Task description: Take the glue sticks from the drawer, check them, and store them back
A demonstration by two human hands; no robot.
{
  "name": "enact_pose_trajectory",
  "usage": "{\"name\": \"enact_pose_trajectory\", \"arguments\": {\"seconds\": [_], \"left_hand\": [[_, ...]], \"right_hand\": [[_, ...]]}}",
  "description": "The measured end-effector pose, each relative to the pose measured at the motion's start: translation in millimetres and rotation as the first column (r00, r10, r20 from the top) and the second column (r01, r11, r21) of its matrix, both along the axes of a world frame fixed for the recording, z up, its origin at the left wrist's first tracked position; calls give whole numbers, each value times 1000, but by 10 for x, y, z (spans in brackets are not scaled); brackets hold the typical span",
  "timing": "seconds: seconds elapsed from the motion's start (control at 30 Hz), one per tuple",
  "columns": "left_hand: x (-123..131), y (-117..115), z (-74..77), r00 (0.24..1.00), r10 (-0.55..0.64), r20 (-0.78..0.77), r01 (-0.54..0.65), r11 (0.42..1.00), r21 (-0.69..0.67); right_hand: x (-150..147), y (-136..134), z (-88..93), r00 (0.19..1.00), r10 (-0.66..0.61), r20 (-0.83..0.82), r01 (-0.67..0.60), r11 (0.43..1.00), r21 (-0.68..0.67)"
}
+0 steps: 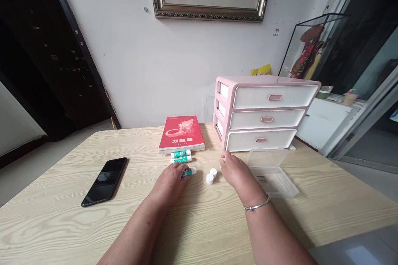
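My left hand (174, 178) is closed around a green-and-white glue stick (189, 172), whose white end sticks out to the right. Just behind it, two more glue sticks (180, 159) lie side by side on the table. Between my hands two small white caps (211, 176) rest close together. My right hand (232, 169) is curled, its fingertips pinched on a small white piece that looks like another cap (220, 164), mostly hidden by the fingers. To the right of that hand is an open clear plastic box (286, 182), its lid raised at the back.
A red book (183, 132) lies behind the glue sticks. The pink-and-white drawer unit (264, 116) stands at the back right, all drawers closed. At the left lies a black phone (105, 181). The wooden table (49, 223) meets the wall at the back.
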State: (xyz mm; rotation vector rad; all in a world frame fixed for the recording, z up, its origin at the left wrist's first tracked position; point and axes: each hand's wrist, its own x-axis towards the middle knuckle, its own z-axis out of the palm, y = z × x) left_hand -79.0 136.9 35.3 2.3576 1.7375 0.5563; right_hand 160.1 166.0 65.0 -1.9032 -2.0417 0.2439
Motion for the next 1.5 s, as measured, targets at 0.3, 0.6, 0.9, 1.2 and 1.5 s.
{"name": "enact_pose_trajectory", "arguments": {"seconds": [0.3, 0.6, 0.9, 1.2, 1.5], "left_hand": [[-21, 124, -64, 999, 2, 43, -7, 992, 125], [-75, 93, -63, 882, 45, 469, -137, 977, 165], [-89, -119, 676, 60, -78, 995, 579, 815, 29], [47, -273, 1348, -247, -308, 919, 877, 332, 347], [-52, -183, 1329, -236, -364, 901, 926, 198, 323]], "right_hand": [[58, 2, -87, 992, 128, 22, -121, 972, -200], [31, 12, -56, 939, 134, -318, -166, 983, -77], [-403, -147, 435, -130, 30, -991, -875, 466, 129], [-794, -171, 929, -491, -227, -841, -806, -249, 538], [-1007, -90, 944, -577, -298, -761, -678, -345, 649]]}}
